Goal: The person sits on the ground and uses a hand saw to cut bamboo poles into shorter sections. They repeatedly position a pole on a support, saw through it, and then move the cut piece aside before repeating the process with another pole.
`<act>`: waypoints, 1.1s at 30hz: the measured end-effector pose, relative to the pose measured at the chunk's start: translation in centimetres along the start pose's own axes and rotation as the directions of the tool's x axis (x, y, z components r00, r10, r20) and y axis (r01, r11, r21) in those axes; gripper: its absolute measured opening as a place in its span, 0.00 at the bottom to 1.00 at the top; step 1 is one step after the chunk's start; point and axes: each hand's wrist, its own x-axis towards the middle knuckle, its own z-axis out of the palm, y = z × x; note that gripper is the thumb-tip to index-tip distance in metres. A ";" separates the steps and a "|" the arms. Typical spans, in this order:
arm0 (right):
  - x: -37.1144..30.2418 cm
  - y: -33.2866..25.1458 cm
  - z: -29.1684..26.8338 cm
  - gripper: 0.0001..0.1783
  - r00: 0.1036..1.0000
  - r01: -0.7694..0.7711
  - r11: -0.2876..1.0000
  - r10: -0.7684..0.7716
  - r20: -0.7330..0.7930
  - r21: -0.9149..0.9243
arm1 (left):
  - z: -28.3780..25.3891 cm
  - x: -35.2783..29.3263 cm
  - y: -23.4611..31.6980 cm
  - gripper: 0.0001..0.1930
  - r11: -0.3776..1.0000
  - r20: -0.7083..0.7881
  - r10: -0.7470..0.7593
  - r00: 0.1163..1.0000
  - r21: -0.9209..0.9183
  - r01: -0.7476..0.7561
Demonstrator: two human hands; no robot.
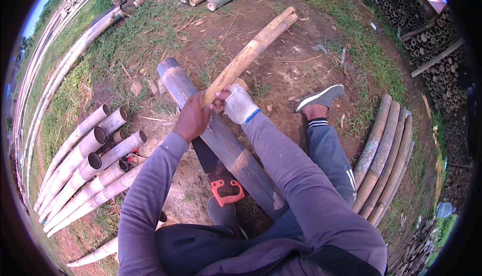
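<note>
On the ground (301, 65), a thick grey log (233, 153) slants; the bamboo pole (256, 45) angles up-right from above its upper half; a saw (227, 190) lies beside its left edge. My left hand (193, 118) wraps its fingers around the pole's near end; my gloved right hand (240, 105) curls its own beside it, hold unclear. I judge I'm positioning the pole; next calls for steadying it.

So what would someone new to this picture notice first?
Probably the pale bamboo pole slanting up from the centre, gripped by the bare left hand, with the white-gloved right hand close beside it. Next, the bright orange saw handle below, left of the thick grey pole. Then the cluster of hollow-ended poles at left.
</note>
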 end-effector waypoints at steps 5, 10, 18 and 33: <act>0.7 -1.0 0.2 0.05 0.999 0.034 0.993 -0.035 -0.011 -0.113 | 0.0 1.2 -0.3 0.25 1.000 -0.023 -0.007 1.000 0.022 0.007; 1.2 -1.8 0.1 0.04 0.999 0.012 0.994 -0.016 -0.034 -0.112 | 0.3 2.0 -0.1 0.24 0.998 0.000 -0.046 0.999 0.043 0.046; 2.8 -1.5 -1.3 0.05 1.000 0.020 0.998 -0.020 -0.008 -0.054 | 1.4 3.0 -1.4 0.24 1.000 -0.012 0.010 1.000 0.024 -0.010; 3.1 -1.0 -1.3 0.03 0.996 0.032 0.999 -0.035 -0.078 -0.029 | 1.7 3.5 -1.5 0.21 1.000 -0.020 -0.020 1.000 -0.007 0.019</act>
